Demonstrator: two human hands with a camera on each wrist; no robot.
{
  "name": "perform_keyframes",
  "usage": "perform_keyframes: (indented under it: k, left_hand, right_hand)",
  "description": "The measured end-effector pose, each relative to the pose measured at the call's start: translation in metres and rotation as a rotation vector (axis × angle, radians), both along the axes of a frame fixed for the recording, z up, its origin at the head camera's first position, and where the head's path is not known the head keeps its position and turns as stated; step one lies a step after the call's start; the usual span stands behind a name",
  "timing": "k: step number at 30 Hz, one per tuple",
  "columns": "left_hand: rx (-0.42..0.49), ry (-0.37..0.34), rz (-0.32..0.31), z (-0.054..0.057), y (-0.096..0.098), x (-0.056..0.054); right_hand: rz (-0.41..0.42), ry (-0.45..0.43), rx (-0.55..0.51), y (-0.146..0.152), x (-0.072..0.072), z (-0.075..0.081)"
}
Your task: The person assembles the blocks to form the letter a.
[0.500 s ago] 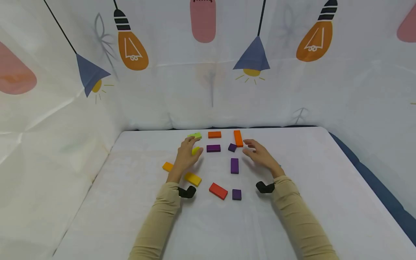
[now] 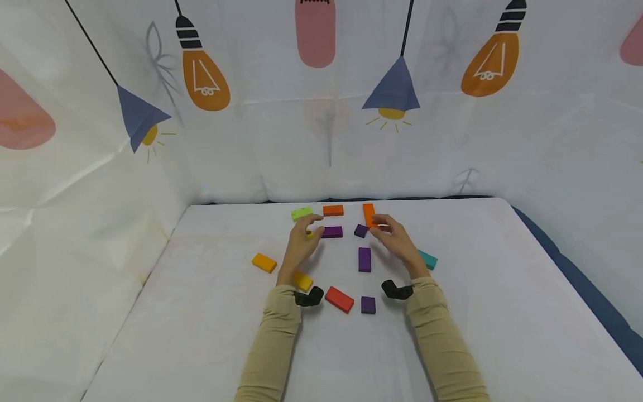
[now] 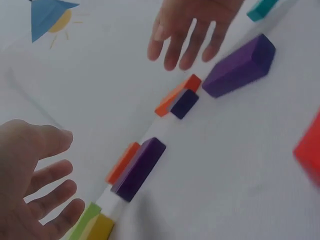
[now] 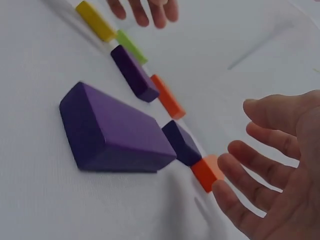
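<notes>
My left hand [image 2: 300,244] hovers at the left of the block group, fingers loosely bent and nothing held. Under it peeks a yellow block [image 3: 100,228]; a lime green block [image 2: 301,212] lies just beyond. Close to its thumb is a long purple block [image 2: 332,231]. Opposite, my right hand [image 2: 398,244] hangs over the table with fingers spread and holding nothing. Its fingertips overlap the end of an orange block [image 2: 369,212] in the head view. Beside them sit a small purple block [image 2: 360,230] and a larger purple block [image 4: 120,130].
Nearer lie a red block [image 2: 339,300], a purple block [image 2: 368,305] and a yellow block [image 2: 303,281] partly behind the left wrist. An amber block [image 2: 264,262] is farther left, a teal block [image 2: 428,259] by the right wrist, an orange block [image 2: 333,210] at the back.
Both hands have shifted inward: the left to the right, uncovering the amber block, and the right a little to the left, exposing the teal block. The blocks stay in place.
</notes>
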State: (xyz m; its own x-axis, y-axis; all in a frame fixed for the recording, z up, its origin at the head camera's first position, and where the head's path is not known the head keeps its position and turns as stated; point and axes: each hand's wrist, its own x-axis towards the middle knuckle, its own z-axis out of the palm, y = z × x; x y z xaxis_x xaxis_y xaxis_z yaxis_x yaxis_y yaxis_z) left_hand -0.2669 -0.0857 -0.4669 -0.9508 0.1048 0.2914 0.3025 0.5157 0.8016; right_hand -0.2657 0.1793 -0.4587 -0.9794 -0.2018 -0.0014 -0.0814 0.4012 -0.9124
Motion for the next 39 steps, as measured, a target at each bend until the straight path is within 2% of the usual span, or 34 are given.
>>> perform_keyframes:
  k: [5,11,18,24,29,34,39]
  left_hand:
    - [0.058,0.021,-0.023,-0.007,0.011,-0.002]
    - [0.031,-0.02,-0.034,-0.014,0.014,-0.006]
    - [0.048,-0.009,-0.041,-0.019,0.013,-0.003]
    - [0.06,-0.008,-0.028,-0.021,0.012,-0.004]
    - [0.031,0.019,-0.049,-0.018,0.01,-0.008]
    - [-0.016,0.008,-0.078,-0.016,0.012,-0.012]
    - [-0.104,0.0,-0.049,-0.019,0.016,-0.014]
  right_hand:
    - [-0.043,-0.024,-0.04,-0.007,-0.001,-0.01]
    - [-0.091,-0.063,-0.04,-0.01,0.0,-0.02]
    - [-0.06,-0.004,-0.018,-0.016,0.0,-0.032]
    - [-0.129,-0.048,-0.001,-0.018,-0.001,-0.034]
    - [-0.149,-0.074,0.032,-0.017,-0.007,-0.031]
    - [-0.163,-0.092,0.038,-0.015,-0.012,-0.028]
    - [-0.158,-0.09,0.039,-0.017,-0.015,-0.029]
